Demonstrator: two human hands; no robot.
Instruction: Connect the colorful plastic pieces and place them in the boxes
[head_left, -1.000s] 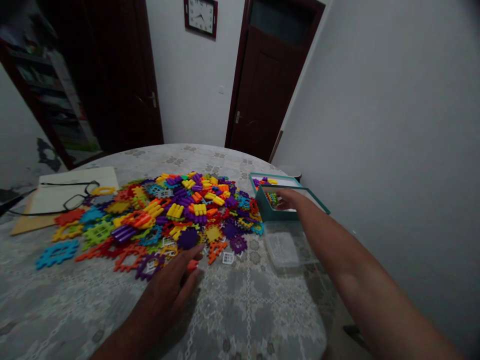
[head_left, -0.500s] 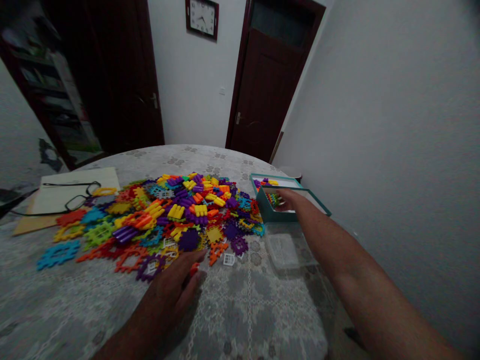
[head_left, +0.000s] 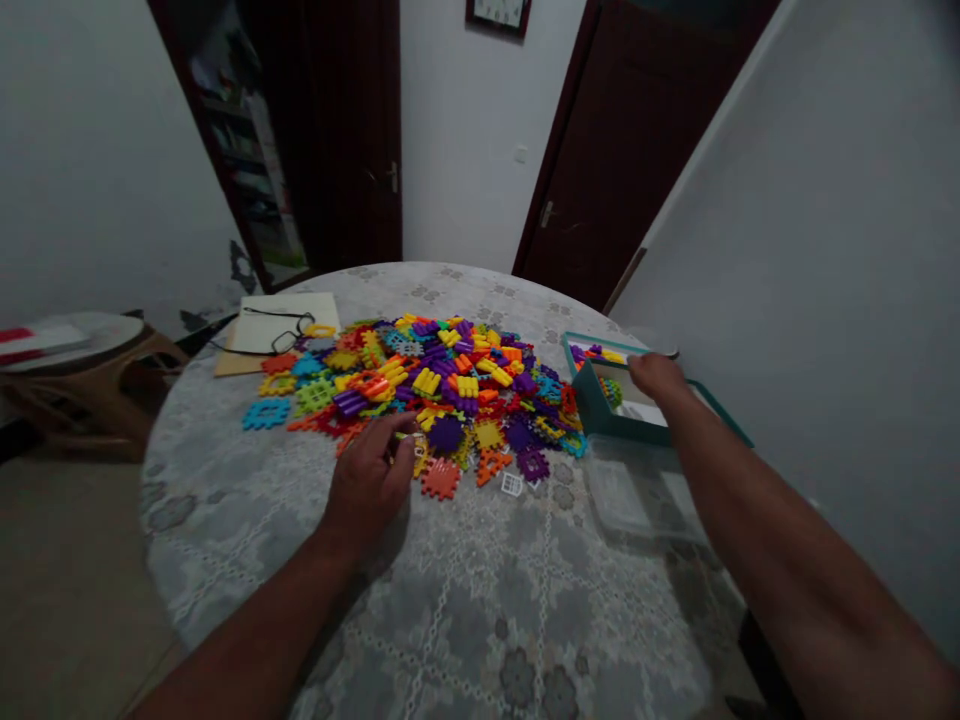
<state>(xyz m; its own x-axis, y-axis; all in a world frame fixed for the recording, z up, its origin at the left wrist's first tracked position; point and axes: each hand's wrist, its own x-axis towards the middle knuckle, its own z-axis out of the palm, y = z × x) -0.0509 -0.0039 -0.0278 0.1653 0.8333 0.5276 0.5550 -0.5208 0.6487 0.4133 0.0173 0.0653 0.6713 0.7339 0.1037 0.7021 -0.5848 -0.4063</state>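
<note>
My left hand [head_left: 373,470] rests at the near edge of a heap of colourful plastic building pieces [head_left: 442,385], thumb and forefinger apart. Its fingertips are close to a dark purple square piece [head_left: 446,434] and small white and yellow parts; I cannot make out anything held. Just right of it lies a coral notched square [head_left: 441,479]. My right hand [head_left: 656,376] is over the teal box [head_left: 626,423], near its far side, with its fingers hidden from me. Inside the box, a green and multicoloured piece [head_left: 612,392] shows.
Behind the box is a teal-edged lid [head_left: 574,350] holding purple and yellow pieces. A clear plastic container [head_left: 626,490] stands in front. Eyeglasses [head_left: 285,342] lie on a notebook [head_left: 319,310] at the left. A stool [head_left: 112,375] stands left of the round table [head_left: 450,620].
The view has swung left, so everything sits further right. My right hand has risen from inside the box towards its far side. My left hand has moved left, uncovering the coral piece.
</note>
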